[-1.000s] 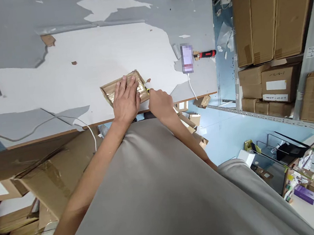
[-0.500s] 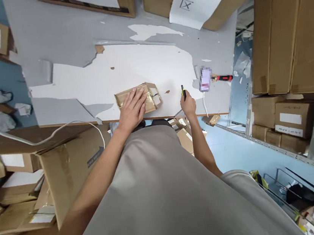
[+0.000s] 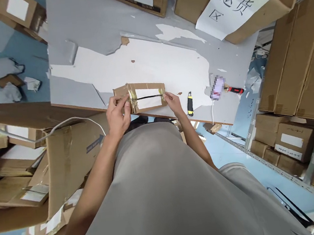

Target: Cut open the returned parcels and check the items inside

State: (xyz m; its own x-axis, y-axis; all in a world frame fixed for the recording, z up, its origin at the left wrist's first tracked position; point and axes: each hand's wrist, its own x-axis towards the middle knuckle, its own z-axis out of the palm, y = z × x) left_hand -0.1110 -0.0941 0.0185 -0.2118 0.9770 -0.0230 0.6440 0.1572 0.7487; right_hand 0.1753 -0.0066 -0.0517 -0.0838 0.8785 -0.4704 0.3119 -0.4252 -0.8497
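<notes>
A small brown cardboard box (image 3: 146,85) lies near the front edge of the table. Its upper face carries a white label (image 3: 150,102) crossed by a black line, and shiny tape shows at the left end. My left hand (image 3: 119,116) grips that left end, with fingers on top and the thumb at the near side. At the opposite end, the fingers of my right hand (image 3: 173,103) are pinched on the box's edge. A yellow and black utility knife (image 3: 190,104) rests on the table, right of my right hand.
Beyond the knife lie a blurred phone-like object (image 3: 217,87) with a white cable and a red-black handled tool (image 3: 235,90). Large cartons stand at the table's back, one bearing a handwritten paper sign (image 3: 231,5). A big open carton (image 3: 65,159) stands at left, shelved boxes (image 3: 281,60) at right.
My right hand has put the utility knife down and taken the box's right end. The box has been turned, so its labelled face is up. My left hand has shifted to its left end.
</notes>
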